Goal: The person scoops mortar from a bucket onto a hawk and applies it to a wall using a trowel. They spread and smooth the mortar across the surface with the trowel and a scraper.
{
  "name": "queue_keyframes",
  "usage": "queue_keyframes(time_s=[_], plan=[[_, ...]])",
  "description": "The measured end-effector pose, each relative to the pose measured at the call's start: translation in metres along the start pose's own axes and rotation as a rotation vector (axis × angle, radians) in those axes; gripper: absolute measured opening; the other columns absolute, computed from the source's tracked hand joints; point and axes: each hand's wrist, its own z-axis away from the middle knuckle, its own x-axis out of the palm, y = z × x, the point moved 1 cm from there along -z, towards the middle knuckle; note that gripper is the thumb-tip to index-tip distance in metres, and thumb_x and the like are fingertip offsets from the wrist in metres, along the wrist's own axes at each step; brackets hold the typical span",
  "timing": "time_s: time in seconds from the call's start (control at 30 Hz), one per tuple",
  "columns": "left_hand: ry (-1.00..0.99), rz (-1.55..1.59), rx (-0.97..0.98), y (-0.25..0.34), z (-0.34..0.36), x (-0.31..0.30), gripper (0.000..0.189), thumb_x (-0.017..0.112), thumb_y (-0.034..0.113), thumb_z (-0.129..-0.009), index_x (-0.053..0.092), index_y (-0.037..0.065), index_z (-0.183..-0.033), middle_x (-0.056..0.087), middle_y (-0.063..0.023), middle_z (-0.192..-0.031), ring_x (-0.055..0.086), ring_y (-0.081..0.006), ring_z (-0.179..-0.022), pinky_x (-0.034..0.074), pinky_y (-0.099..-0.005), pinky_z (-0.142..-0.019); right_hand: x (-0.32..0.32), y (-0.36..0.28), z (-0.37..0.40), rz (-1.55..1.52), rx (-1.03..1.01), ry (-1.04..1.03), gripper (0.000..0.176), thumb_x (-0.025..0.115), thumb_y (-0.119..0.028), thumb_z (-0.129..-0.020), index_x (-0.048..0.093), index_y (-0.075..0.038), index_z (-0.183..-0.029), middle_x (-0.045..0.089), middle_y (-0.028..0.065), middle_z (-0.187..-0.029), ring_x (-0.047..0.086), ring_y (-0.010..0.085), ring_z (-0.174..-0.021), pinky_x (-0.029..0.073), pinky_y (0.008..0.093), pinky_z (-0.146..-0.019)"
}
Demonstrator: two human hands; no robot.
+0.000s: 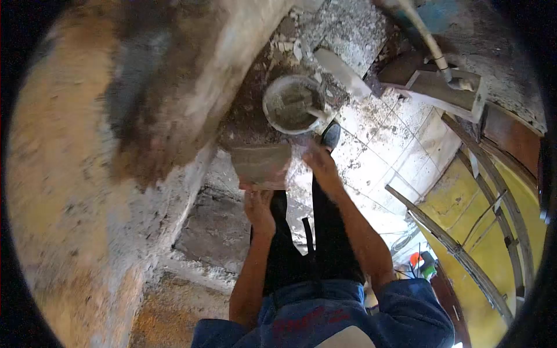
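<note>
A flat grey-brown slab [261, 164] with a reddish lower edge is held in front of my legs. My left hand [259, 211] grips its near edge from below, fingers closed on it. Just right of the slab is my right hand [321, 164], apart from it and smeared by motion, so its fingers cannot be read. Beyond both hands, a round bucket [268, 118] stands on the floor, with wet grey mortar [293, 100] inside. A pale handle-like piece [316, 112] lies over the bucket's right rim.
A rough, stained wall [168, 116] rises close on the left. White floor tiles [377, 139] strewn with debris lie to the right. Curved wooden poles [452, 246] lean near a yellow wall [490, 290]. A pipe [426, 37] and a rectangular box-like piece [449, 90] are at upper right.
</note>
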Motion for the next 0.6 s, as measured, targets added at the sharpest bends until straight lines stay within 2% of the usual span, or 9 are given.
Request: queue_keyframes(time_s=[0.07,0.1,0.13,0.2,0.27,0.37,0.5,0.57,0.6], plan=[[0.015,-0.065,0.032,-0.017,-0.031,-0.033,0.045,0.061,0.027,-0.106,0.048,0.005,-0.144,0.060,-0.0101,-0.130,0.067,-0.0244,-0.112,0.056,-0.0412,-0.099,-0.030,0.049,-0.055,0.711,-0.377,0.203,0.042,0.068,-0.023,-0.098,0.060,-0.006,-0.136,0.064,0.0253,-0.129,0.061,0.0437,-0.119,0.047,0.0516,-0.104],[-0.002,-0.119,0.088,-0.027,-0.047,-0.043,0.044,0.061,0.027,-0.106,0.050,0.005,-0.141,0.060,-0.0096,-0.127,0.068,-0.0238,-0.109,0.058,-0.0400,-0.096,-0.032,0.027,-0.081,0.921,-0.240,0.147,0.048,0.069,-0.023,-0.096,0.057,-0.006,-0.139,0.057,0.0240,-0.140,0.055,0.0436,-0.127,0.044,0.0528,-0.107],[0.040,-0.176,0.143,-0.027,-0.055,-0.038,0.041,0.061,0.028,-0.106,0.050,0.007,-0.139,0.061,-0.0081,-0.122,0.068,-0.0218,-0.106,0.059,-0.0374,-0.092,-0.035,0.038,-0.109,1.200,-0.255,0.091,0.055,0.067,-0.022,-0.095,0.051,-0.007,-0.146,0.049,0.0227,-0.148,0.050,0.0419,-0.133,0.040,0.0544,-0.110],[0.020,-0.202,0.085,-0.041,-0.075,-0.049,0.042,0.059,0.026,-0.106,0.046,0.012,-0.143,0.059,-0.0086,-0.126,0.066,-0.0234,-0.110,0.057,-0.0409,-0.096,-0.041,0.092,-0.169,1.474,-0.415,-0.032,0.060,0.063,-0.020,-0.094,0.047,-0.011,-0.151,0.047,0.0210,-0.151,0.049,0.0384,-0.134,0.040,0.0526,-0.110],[-0.004,-0.226,0.026,-0.057,-0.095,-0.057,0.043,0.058,0.025,-0.106,0.043,0.016,-0.146,0.057,-0.0091,-0.130,0.064,-0.0249,-0.114,0.055,-0.0443,-0.099,-0.037,0.129,-0.205,1.668,-0.504,-0.142,0.052,0.064,-0.021,-0.092,0.056,-0.011,-0.143,0.054,0.0197,-0.142,0.055,0.0357,-0.127,0.042,0.0499,-0.104],[-0.017,-0.207,0.010,-0.076,-0.126,-0.054,0.039,0.057,0.024,-0.106,0.043,0.017,-0.143,0.058,-0.0077,-0.127,0.065,-0.0241,-0.112,0.055,-0.0450,-0.098,-0.025,0.141,-0.235,1.775,-0.418,-0.238,0.048,0.065,-0.019,-0.092,0.058,-0.010,-0.138,0.063,0.0165,-0.126,0.065,0.0313,-0.110,0.050,0.0492,-0.091],[0.013,-0.175,0.045,-0.086,-0.156,-0.035,0.041,0.058,0.025,-0.106,0.042,0.019,-0.144,0.059,-0.0076,-0.125,0.065,-0.0231,-0.106,0.055,-0.0444,-0.094,-0.017,0.117,-0.230,1.786,-0.364,-0.209,0.039,0.066,-0.023,-0.093,0.063,-0.009,-0.128,0.066,0.0147,-0.120,0.067,0.0302,-0.106,0.051,0.0483,-0.092],[0.013,-0.176,0.087,-0.085,-0.169,-0.028,0.042,0.058,0.026,-0.106,0.042,0.019,-0.145,0.059,-0.0073,-0.124,0.065,-0.0229,-0.104,0.055,-0.0437,-0.093,-0.020,0.104,-0.215,1.736,-0.630,-0.053,0.035,0.066,-0.030,-0.094,0.065,-0.007,-0.121,0.068,0.0147,-0.116,0.070,0.0328,-0.102,0.054,0.0495,-0.088],[0.012,-0.173,0.079,-0.084,-0.174,-0.026,0.043,0.058,0.028,-0.106,0.043,0.019,-0.145,0.059,-0.0068,-0.122,0.065,-0.0229,-0.104,0.054,-0.0437,-0.093,-0.018,0.097,-0.211,1.739,-0.635,-0.059,0.035,0.066,-0.030,-0.094,0.065,-0.007,-0.121,0.068,0.0147,-0.116,0.070,0.0328,-0.102,0.054,0.0495,-0.088]])
